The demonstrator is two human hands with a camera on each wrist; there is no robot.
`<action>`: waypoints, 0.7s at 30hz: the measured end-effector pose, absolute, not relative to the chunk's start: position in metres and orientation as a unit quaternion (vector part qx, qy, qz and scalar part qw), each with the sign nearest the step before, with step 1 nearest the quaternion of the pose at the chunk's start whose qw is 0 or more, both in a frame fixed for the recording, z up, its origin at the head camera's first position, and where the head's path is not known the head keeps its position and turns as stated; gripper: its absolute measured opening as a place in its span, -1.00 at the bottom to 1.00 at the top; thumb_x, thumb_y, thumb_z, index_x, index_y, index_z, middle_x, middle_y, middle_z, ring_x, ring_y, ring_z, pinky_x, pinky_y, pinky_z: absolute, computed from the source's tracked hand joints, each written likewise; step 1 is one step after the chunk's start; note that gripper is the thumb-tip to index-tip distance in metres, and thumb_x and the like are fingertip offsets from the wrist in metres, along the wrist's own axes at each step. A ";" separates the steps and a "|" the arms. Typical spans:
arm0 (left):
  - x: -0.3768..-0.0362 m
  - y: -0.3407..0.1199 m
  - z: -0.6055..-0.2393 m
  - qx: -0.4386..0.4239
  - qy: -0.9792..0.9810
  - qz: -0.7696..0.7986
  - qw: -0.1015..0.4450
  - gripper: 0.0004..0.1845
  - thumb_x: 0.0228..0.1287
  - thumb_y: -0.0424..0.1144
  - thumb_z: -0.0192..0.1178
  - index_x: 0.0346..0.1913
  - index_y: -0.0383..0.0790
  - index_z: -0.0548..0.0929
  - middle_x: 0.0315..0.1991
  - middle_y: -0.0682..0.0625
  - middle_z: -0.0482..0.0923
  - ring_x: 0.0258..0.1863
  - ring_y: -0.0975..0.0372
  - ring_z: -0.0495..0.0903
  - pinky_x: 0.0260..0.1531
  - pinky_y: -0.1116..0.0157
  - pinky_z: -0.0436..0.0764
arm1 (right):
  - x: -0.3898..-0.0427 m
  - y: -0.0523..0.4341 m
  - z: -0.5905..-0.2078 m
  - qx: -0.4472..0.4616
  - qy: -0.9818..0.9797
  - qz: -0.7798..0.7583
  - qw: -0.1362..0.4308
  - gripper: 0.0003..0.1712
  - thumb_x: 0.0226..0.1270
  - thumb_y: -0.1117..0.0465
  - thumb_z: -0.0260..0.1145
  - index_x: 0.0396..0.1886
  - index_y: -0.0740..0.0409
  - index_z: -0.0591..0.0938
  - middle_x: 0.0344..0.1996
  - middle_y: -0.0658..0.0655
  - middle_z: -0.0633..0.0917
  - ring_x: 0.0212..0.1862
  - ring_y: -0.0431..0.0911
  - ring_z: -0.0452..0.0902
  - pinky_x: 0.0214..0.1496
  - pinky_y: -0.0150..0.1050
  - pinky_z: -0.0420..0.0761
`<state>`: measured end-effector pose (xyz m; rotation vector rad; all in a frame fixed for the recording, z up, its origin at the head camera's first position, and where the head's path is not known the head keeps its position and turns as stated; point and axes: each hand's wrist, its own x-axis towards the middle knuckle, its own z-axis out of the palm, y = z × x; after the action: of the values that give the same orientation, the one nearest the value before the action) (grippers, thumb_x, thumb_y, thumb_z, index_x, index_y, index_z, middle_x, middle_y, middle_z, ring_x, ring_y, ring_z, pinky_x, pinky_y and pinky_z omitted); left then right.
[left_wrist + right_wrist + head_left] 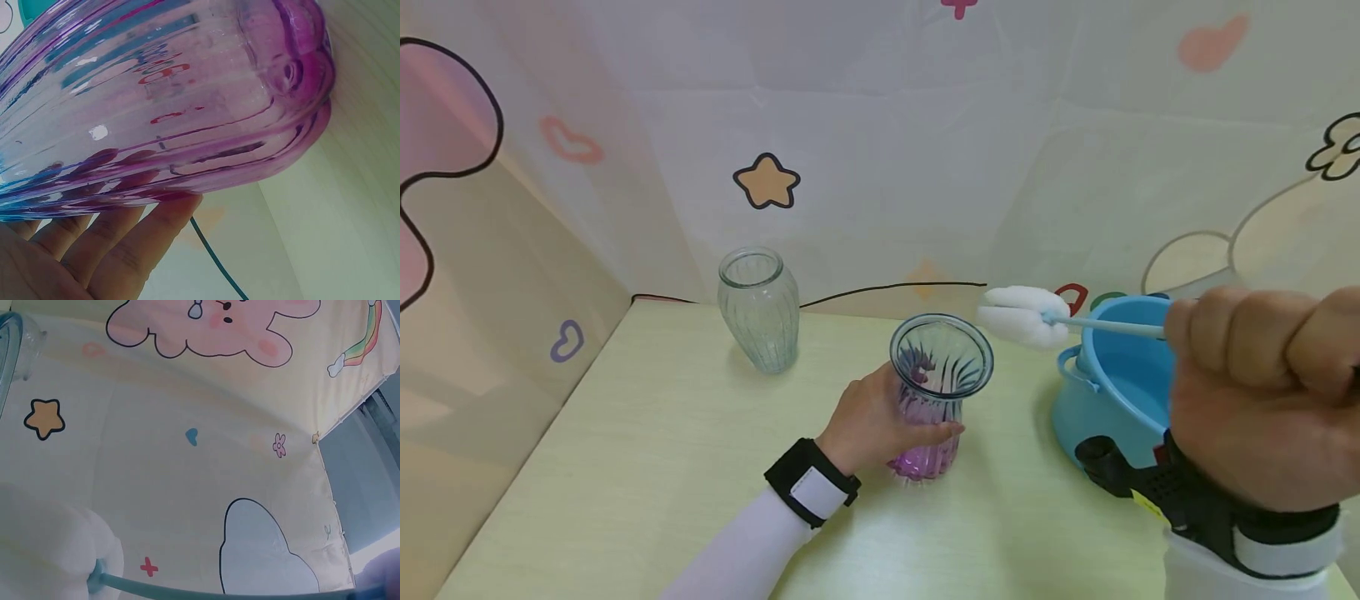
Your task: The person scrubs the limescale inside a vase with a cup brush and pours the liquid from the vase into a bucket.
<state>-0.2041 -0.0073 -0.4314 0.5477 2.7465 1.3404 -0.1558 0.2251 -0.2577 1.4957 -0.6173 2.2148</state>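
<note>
Left of the blue bucket (1075, 415), the left hand (871, 422) curls round a ribbed purple-blue glass vase (931, 410); nearer the bucket, the right hand (1262, 400) clenches a white sponge brush (1024, 317). Looks like lining up; next seems to call for tipping the brush toward the vase's mouth.

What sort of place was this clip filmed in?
Probably a makeshift tabletop booth: a cartoon-printed backdrop stands along the back and left of a pale table, and the right wrist view shows the backdrop's edge with a grey area beyond.

Pale table (625, 458) before cartoon-printed backdrop (887, 183)
</note>
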 end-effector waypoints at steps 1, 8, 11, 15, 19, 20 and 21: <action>-0.204 -0.008 -0.432 0.176 0.884 0.432 0.019 0.03 -0.06 0.35 0.55 0.45 0.06 0.36 0.18 0.03 0.71 0.09 0.10 0.75 0.03 0.03 0.75 | -0.155 0.223 -0.258 0.533 -0.224 0.792 0.197 -0.36 0.57 -0.22 -0.65 -0.66 0.02 -0.01 -0.65 -0.13 -0.01 -0.56 -0.29 -0.10 -0.37 -0.43 -0.06; -0.205 -0.008 -0.433 0.176 0.880 0.441 0.019 -0.04 -0.06 0.33 0.56 0.39 0.10 0.40 0.19 0.05 0.71 0.10 0.13 0.74 0.06 0.06 0.73 | -0.157 0.205 -0.265 0.535 -0.230 0.800 0.147 -0.60 0.41 0.14 -0.32 -0.69 0.04 -0.03 -0.69 -0.09 -0.04 -0.58 -0.24 -0.12 -0.39 -0.37 -0.07; -0.205 -0.009 -0.433 0.179 0.879 0.443 0.016 -0.05 -0.06 0.33 0.56 0.39 0.11 0.40 0.19 0.06 0.70 0.11 0.15 0.74 0.07 0.07 0.73 | -0.157 0.199 -0.269 0.531 -0.248 0.799 0.134 -0.63 0.33 0.18 -0.34 -0.71 0.06 -0.04 -0.70 -0.07 -0.04 -0.56 -0.23 -0.14 -0.42 -0.38 -0.08; -0.206 -0.009 -0.434 0.189 0.879 0.438 0.003 -0.04 -0.05 0.32 0.56 0.41 0.12 0.39 0.18 0.07 0.70 0.12 0.16 0.73 0.05 0.09 0.72 | -0.155 0.191 -0.270 0.522 -0.272 0.798 0.128 -0.67 0.26 0.23 -0.35 -0.72 0.07 -0.05 -0.71 -0.06 -0.03 -0.54 -0.24 -0.17 -0.44 -0.40 -0.10; -0.207 -0.009 -0.435 0.194 0.881 0.431 -0.006 -0.03 -0.05 0.32 0.55 0.42 0.10 0.37 0.16 0.08 0.71 0.10 0.17 0.74 0.02 0.10 0.73 | -0.157 0.185 -0.271 0.523 -0.282 0.797 0.108 -0.67 0.27 0.28 -0.33 -0.71 0.08 -0.04 -0.71 -0.05 -0.02 -0.57 -0.26 -0.15 -0.45 -0.42 -0.10; -0.207 -0.009 -0.435 0.194 0.881 0.431 -0.006 -0.02 -0.04 0.33 0.55 0.42 0.10 0.37 0.16 0.09 0.71 0.11 0.17 0.73 0.02 0.11 0.73 | -0.157 0.185 -0.271 0.523 -0.286 0.796 0.103 -0.66 0.29 0.28 -0.33 -0.71 0.08 -0.03 -0.71 -0.05 0.00 -0.58 -0.25 -0.14 -0.46 -0.42 -0.09; -0.207 -0.009 -0.435 0.194 0.881 0.430 -0.005 -0.02 -0.04 0.33 0.55 0.42 0.10 0.37 0.16 0.09 0.71 0.11 0.18 0.73 0.03 0.11 0.73 | -0.157 0.185 -0.272 0.523 -0.292 0.795 0.099 -0.65 0.30 0.28 -0.33 -0.71 0.09 -0.02 -0.71 -0.04 0.00 -0.58 -0.25 -0.13 -0.47 -0.42 -0.09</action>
<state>-0.2073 -0.0092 -0.4354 0.6121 2.7788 1.3570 -0.1570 0.1846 -0.2717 1.5457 -0.8633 2.3507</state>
